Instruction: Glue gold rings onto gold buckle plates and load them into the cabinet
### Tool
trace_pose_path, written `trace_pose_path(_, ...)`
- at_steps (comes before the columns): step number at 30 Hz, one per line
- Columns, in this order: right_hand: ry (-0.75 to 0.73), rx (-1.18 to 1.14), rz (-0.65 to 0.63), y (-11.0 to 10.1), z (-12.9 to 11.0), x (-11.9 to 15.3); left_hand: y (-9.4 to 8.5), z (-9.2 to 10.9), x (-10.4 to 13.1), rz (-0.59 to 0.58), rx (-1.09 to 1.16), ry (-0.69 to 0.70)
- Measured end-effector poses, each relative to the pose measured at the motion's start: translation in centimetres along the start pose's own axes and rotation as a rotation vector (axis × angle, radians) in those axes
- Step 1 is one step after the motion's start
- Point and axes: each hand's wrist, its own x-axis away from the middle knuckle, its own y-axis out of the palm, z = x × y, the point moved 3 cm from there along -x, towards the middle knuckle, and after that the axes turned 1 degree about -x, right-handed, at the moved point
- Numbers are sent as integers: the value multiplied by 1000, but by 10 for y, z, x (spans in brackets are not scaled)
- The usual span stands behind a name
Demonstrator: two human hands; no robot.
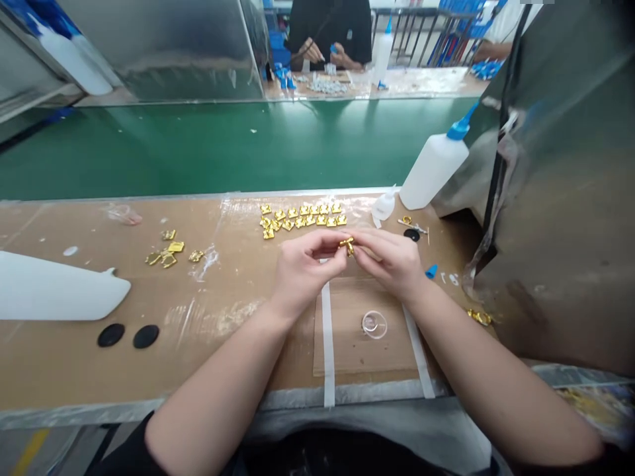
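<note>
Head view: my left hand (303, 270) and right hand (394, 258) both had grip closed on small gold piece (350, 247), over bench (243, 264), near gold parts (304, 210). Step, judged: two-handed fingertip work; next move called for steady pinch.

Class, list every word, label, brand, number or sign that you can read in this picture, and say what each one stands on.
No text can be read.
Small pale mark on the person's black shirt across the green surface: too small to read.
Faint marking on the small translucent squeeze bottle: too blurred to read.
Large white plastic bottle with blue nozzle: no lettering visible.
</note>
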Motion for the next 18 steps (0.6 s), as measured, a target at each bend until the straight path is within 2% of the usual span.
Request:
trace_pose_path(13,24,20,-10,3,2,1,-2,-10,1,-32,-3,-139)
trace_pose_path(18,19,17,-3,5,2,2,-3,-6,0,-14,-22,-106)
